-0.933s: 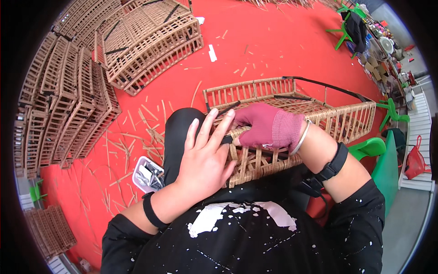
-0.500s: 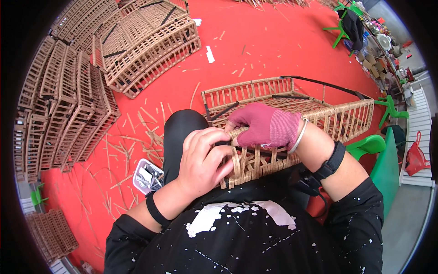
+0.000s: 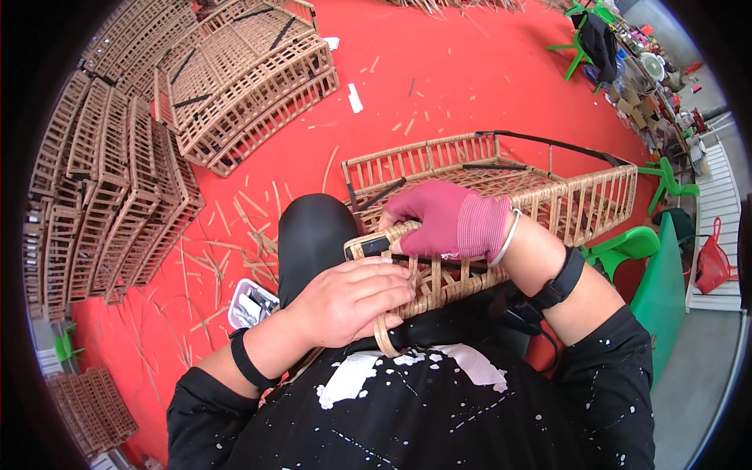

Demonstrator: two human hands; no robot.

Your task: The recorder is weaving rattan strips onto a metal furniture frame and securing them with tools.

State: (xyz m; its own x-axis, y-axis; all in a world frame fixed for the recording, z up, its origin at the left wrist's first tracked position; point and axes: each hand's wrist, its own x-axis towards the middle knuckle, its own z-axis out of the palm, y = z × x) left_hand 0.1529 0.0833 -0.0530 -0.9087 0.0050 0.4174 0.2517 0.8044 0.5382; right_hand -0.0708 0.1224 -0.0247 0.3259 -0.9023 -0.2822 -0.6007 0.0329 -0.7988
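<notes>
A woven wicker frame point(image 3: 583, 205) with slatted sides and black bars lies across my lap, its near left corner under my hands. My right hand point(image 3: 446, 218), in a dark pink glove with bare fingertips, is closed over the rim by that corner. A black piece point(image 3: 368, 247) shows at the corner, partly wrapped in wicker. My left hand point(image 3: 352, 301) is bare and lies just below the corner, fingers together and curled. From under its fingers a loose wicker strip point(image 3: 384, 337) loops down against my shirt. The fingertips' grip on the strip is partly hidden.
Stacked wicker frames point(image 3: 251, 86) stand at the far left, with more piled point(image 3: 110, 188) beside them. Strip scraps litter the red floor point(image 3: 439, 70). A white bin point(image 3: 252, 304) of small items sits by my left knee. Green chairs point(image 3: 627, 249) stand at the right.
My left hand has moved down off the corner, uncovering the black piece. The loose strip now loops below that hand. My right hand stays on the rim.
</notes>
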